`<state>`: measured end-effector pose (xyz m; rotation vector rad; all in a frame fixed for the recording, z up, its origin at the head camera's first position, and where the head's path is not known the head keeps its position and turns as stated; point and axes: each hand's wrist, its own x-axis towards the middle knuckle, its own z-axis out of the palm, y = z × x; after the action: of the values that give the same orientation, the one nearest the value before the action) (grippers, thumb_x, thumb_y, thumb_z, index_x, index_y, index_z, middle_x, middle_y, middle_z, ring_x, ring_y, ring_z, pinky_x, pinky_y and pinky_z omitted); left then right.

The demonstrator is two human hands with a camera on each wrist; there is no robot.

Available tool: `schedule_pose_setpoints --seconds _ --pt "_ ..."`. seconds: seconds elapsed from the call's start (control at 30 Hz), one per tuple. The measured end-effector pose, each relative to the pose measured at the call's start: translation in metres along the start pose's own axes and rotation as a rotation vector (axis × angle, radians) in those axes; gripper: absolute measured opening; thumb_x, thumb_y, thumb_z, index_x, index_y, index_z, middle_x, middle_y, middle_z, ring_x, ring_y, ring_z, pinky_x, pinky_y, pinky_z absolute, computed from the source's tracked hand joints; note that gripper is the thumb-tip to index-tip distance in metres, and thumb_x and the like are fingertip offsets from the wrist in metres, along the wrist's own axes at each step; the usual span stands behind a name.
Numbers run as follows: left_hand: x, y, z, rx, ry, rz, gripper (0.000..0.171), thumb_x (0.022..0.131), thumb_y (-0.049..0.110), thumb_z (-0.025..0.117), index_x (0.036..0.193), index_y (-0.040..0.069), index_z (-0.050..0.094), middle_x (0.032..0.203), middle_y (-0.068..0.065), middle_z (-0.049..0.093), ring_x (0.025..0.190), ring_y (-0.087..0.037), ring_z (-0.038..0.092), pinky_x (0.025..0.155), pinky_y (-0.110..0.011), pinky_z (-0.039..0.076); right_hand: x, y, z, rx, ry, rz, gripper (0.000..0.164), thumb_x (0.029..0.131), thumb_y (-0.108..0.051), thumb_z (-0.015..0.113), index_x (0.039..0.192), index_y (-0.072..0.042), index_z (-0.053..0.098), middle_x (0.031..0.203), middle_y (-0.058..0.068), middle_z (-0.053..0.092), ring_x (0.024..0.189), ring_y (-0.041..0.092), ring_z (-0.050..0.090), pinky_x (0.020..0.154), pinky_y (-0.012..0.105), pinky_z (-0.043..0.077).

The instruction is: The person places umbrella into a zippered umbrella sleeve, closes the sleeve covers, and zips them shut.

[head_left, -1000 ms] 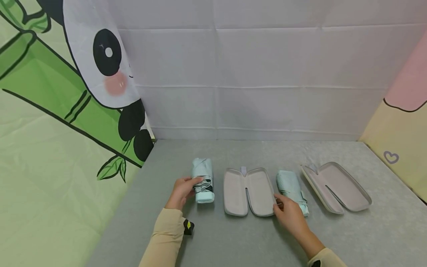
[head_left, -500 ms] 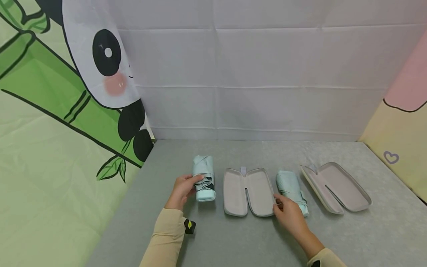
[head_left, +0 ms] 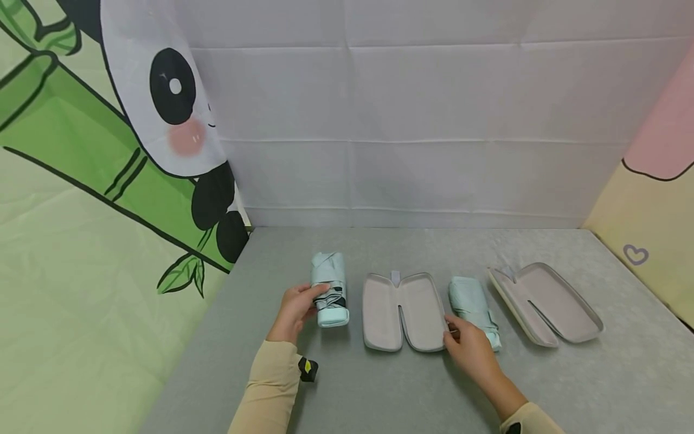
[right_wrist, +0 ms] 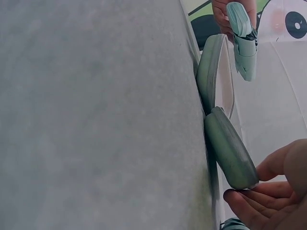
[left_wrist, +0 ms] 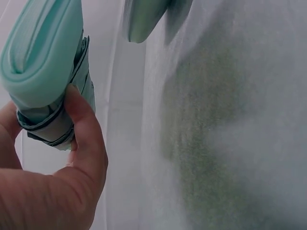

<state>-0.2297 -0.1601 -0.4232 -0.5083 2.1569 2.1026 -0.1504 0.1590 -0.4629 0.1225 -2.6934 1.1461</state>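
My left hand (head_left: 297, 308) grips a folded mint-green compact umbrella (head_left: 329, 271) by its lower part, thumb across the dark-trimmed folds. In the left wrist view the pale handle end of the umbrella (left_wrist: 38, 76) faces the camera, and the right wrist view shows it raised over the table. To its right an open zip case (head_left: 382, 313) with a grey lining lies spread in two halves. My right hand (head_left: 470, 349) pinches the outer edge of the case's right half. That half's green outside (right_wrist: 230, 148) tilts up in the right wrist view.
A second folded mint umbrella (head_left: 473, 304) lies just beyond my right hand. Farther right a second open case (head_left: 564, 304) rests on the grey table (head_left: 412, 392). A white cloth backdrop (head_left: 423, 132) rises behind, with printed cloths at both sides.
My left hand has lifted the umbrella slightly and shifted it a little away from me. My right hand and the case have stayed in place.
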Motion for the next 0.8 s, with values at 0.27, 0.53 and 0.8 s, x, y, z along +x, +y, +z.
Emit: schedule_pose_setpoints --seconds 0.27,0.53,0.8 --pt "-0.002 0.005 0.002 -0.016 -0.011 0.003 0.056 0.079 0.025 0.075 0.121 -0.005 0.055 0.096 -0.009 0.063 0.071 -0.013 0.061 0.072 -0.032 0.048 0.0 -0.002 0.0 -0.003 0.004 -0.002 0.033 0.085 -0.001 0.058 0.117 0.011 0.058 0.094 0.019 0.065 0.079 0.027 0.064 0.065 0.035 0.052" --pt "-0.005 0.006 0.003 -0.035 -0.004 0.014 0.052 0.079 0.021 0.075 0.117 -0.008 0.056 0.091 -0.009 0.062 0.067 -0.013 0.059 0.063 -0.027 0.048 -0.005 -0.007 0.001 -0.002 0.01 0.007 0.033 0.085 0.001 0.059 0.117 0.01 0.058 0.094 0.018 0.066 0.079 0.025 0.064 0.065 0.035 0.051" --pt "-0.004 0.003 0.0 -0.05 0.009 0.014 0.051 0.079 0.021 0.075 0.117 -0.008 0.056 0.088 -0.008 0.062 0.064 -0.012 0.058 0.057 -0.024 0.047 -0.009 -0.011 0.003 -0.003 0.007 0.018 0.033 0.086 0.001 0.059 0.117 0.011 0.057 0.094 0.018 0.065 0.079 0.026 0.064 0.065 0.035 0.052"
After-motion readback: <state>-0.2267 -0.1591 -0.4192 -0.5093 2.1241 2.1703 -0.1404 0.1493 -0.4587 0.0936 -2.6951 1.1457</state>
